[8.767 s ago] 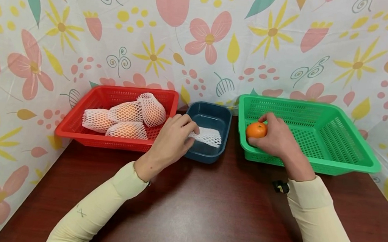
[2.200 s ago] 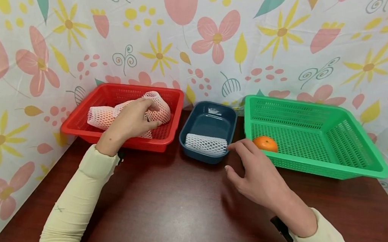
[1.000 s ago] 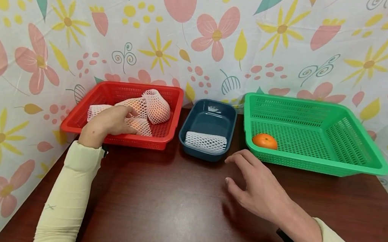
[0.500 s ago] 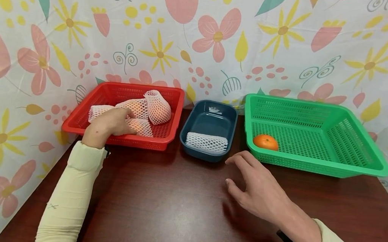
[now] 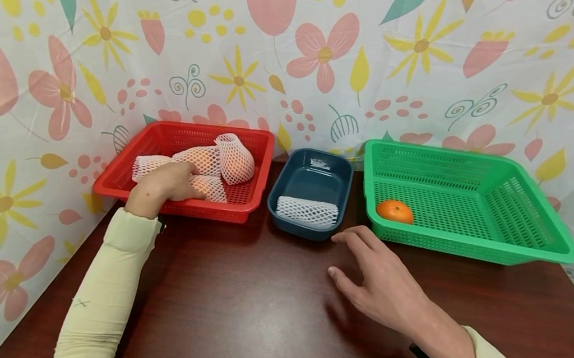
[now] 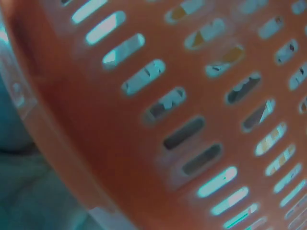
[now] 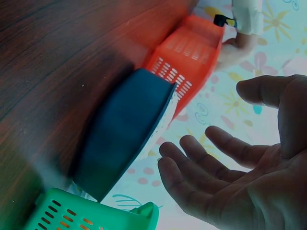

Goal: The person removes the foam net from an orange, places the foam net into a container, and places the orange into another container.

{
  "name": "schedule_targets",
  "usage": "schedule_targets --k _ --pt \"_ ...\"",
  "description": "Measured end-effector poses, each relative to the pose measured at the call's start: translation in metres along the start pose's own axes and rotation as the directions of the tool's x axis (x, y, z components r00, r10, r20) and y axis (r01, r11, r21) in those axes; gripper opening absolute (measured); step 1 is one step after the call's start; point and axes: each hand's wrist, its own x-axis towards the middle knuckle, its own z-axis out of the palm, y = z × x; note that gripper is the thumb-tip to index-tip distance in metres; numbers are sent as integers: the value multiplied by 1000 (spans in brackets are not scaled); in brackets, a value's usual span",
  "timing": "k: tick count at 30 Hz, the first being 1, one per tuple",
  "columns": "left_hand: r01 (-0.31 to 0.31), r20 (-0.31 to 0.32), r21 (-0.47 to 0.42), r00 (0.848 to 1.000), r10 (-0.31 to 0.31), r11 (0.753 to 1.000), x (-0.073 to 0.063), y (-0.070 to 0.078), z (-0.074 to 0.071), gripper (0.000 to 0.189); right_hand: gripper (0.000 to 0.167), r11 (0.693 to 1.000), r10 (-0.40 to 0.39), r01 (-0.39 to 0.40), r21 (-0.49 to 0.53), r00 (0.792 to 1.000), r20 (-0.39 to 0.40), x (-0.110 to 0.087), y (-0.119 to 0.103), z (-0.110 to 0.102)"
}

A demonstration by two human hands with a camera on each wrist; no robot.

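Note:
In the head view my left hand (image 5: 167, 183) reaches over the near rim of the red basket (image 5: 262, 171). Its thumb and fingers grip the front fruit (image 5: 210, 187), an orange one in a white foam net; the fingertips are partly hidden. Several more netted fruits (image 5: 238, 161) lie around it. Above the table, just before the blue dish, hangs my right hand (image 5: 385, 285), fingers loosely bent with nothing in them. The right wrist view shows that palm (image 7: 249, 191) bare. An empty foam net sleeve (image 5: 307, 211) lies in the dish's near end.
Between the baskets stands the dark blue dish (image 5: 312, 175). One unwrapped orange (image 5: 394, 211) sits in the near left corner of the green basket (image 5: 468, 249). A flowered cloth (image 5: 322, 52) rises behind everything. The left wrist view is filled by the slotted basket wall (image 6: 120, 143).
My right hand has let go of the orange in the green basket and come back over the table. My left hand has moved from the net sleeve to the red basket, lately almost still.

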Motion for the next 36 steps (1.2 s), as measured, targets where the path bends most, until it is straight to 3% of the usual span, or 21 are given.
schedule_targets --k 17,30,36 --pt "-44 -40 12 998 44 999 0 -1 -1 75 41 1000 3 -3 -8 1000 25 -1 2 1" --pt "-114 -114 21 987 116 993 1 1 -4 81 42 999 -9 10 -31 1000 23 -1 5 -1" --pt "-119 -152 13 981 120 993 -5 7 -9 85 41 999 -12 13 -35 999 32 -2 8 -2"
